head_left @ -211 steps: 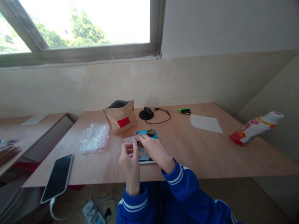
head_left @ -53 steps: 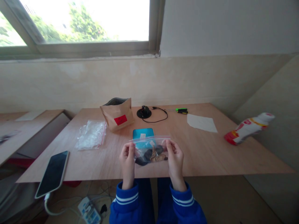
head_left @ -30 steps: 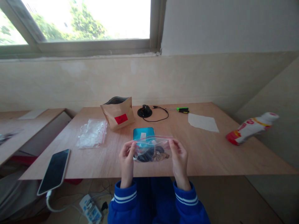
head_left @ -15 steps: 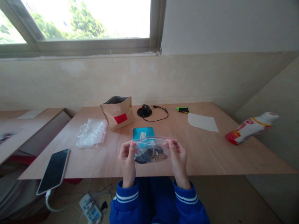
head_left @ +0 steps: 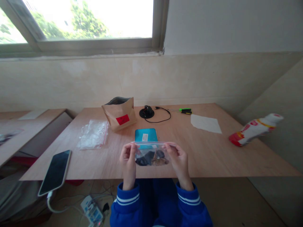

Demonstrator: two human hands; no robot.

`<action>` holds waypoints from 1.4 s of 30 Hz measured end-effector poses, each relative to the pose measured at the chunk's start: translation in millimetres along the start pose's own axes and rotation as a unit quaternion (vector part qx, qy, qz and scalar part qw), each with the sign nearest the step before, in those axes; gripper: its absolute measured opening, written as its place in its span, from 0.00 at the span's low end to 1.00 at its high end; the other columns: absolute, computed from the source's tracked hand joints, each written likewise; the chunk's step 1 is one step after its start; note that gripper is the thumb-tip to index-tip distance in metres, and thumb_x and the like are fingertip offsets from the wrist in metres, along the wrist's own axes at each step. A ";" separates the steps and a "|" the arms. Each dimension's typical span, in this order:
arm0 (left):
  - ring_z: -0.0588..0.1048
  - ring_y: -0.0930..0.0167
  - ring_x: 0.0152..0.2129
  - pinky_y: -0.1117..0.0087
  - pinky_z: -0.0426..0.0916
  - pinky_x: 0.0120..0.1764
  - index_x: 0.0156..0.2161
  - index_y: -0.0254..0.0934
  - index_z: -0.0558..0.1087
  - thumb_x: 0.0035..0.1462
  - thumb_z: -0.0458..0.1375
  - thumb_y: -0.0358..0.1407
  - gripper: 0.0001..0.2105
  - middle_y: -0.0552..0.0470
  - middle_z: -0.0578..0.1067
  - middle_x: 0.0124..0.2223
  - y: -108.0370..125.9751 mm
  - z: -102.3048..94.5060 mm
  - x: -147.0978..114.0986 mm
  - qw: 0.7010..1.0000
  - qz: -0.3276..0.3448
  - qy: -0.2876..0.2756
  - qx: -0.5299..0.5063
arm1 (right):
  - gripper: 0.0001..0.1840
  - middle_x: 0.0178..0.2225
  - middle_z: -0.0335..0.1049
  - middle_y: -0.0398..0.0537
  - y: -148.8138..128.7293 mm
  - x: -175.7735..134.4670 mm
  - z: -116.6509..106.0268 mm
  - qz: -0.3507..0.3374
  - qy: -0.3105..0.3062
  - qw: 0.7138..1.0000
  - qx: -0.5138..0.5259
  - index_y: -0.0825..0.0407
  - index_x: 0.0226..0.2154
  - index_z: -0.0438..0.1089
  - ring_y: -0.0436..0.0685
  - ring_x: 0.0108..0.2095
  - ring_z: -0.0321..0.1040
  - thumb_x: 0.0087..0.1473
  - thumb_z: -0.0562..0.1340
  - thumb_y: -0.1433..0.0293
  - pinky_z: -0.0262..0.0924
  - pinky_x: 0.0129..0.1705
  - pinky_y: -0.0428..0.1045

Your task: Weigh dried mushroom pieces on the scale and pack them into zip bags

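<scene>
A clear zip-lock bag (head_left: 151, 154) is held level above the table's front edge, with dark and brown contents in its lower part that I cannot name. My left hand (head_left: 128, 156) pinches its top left corner between thumb and fingers. At the top right, my right hand (head_left: 177, 157) pinches the bag's zip strip. The mouth of the bag looks pressed together along the pink line. Just behind it lies a flat blue box (head_left: 145, 134) with a white label, partly covered by the bag.
Left of centre stand a brown paper pouch (head_left: 120, 118) and several empty clear bags (head_left: 93, 135). A phone (head_left: 55, 171) juts over the front left edge. Behind lie a black round device with cable (head_left: 147, 112), screwdrivers (head_left: 186, 111), paper (head_left: 205, 124); a bottle (head_left: 255, 129) stands right.
The bag's mouth, slightly parted before, now looks flat and closed. My right hand has shifted a little left along the zip strip; the left hand stays at its corner.
</scene>
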State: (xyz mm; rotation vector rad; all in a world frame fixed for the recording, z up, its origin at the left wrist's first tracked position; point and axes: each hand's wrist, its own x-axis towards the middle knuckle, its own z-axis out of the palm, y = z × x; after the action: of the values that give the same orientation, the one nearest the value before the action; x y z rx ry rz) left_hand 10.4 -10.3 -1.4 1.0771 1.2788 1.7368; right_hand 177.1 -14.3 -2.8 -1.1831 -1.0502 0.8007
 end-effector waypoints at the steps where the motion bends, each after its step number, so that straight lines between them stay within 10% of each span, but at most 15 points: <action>1: 0.69 0.75 0.25 0.74 0.65 0.32 0.32 0.36 0.70 0.57 0.58 0.47 0.14 0.55 0.71 0.27 1.4 -0.7 0.4 1.000 0.000 -0.002 0.008 | 0.12 0.30 0.78 0.48 -0.2 -0.1 -1.1 -0.008 0.002 1.000 -0.005 0.52 0.31 0.75 0.57 0.34 0.75 0.52 0.65 0.59 0.70 0.40 0.52; 42: 0.70 0.75 0.24 0.76 0.66 0.29 0.28 0.36 0.74 0.53 0.61 0.46 0.13 0.54 0.73 0.26 14.2 -5.7 -3.6 0.998 -0.003 -0.064 0.016 | 0.14 0.25 0.74 0.45 -5.6 -6.9 -0.5 -0.061 0.027 0.998 0.016 0.51 0.28 0.75 0.52 0.27 0.71 0.54 0.63 0.59 0.66 0.31 0.46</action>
State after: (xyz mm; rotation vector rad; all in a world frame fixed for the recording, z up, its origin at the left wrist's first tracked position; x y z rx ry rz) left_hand 5.7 -19.3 10.7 1.1820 1.2325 1.6200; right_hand 175.0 -22.0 1.1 -1.0969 -1.0521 0.6844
